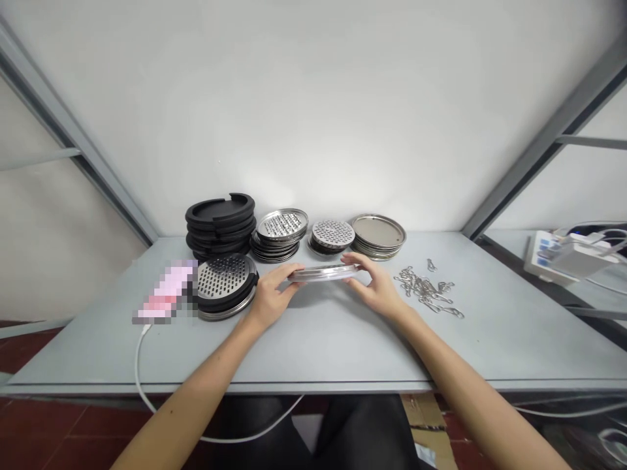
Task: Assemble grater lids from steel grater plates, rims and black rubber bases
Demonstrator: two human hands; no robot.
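Observation:
Between my two hands, a thin round metal disc [323, 273] is held almost edge-on above the grey table. Its face is turned from view, so I cannot tell whether it is a grater plate or a plain one, or a few discs together. My left hand [274, 297] pinches its left rim with thumb and fingers. At the opposite rim, my right hand [375, 287] grips it the same way. Just left of my left hand lies a round grater [224, 277] with a black rim, on top of silver discs. Loose metal clips [424, 287] are scattered right of my right hand.
Along the wall stand stacked black rings [220, 219], slotted grater discs [283, 225], a smaller perforated disc stack [333, 234] and plain round plates [379, 232]. A blurred-out pink device [166, 290] with a white cable [138, 365] lies left. A power strip [551, 258] sits far right.

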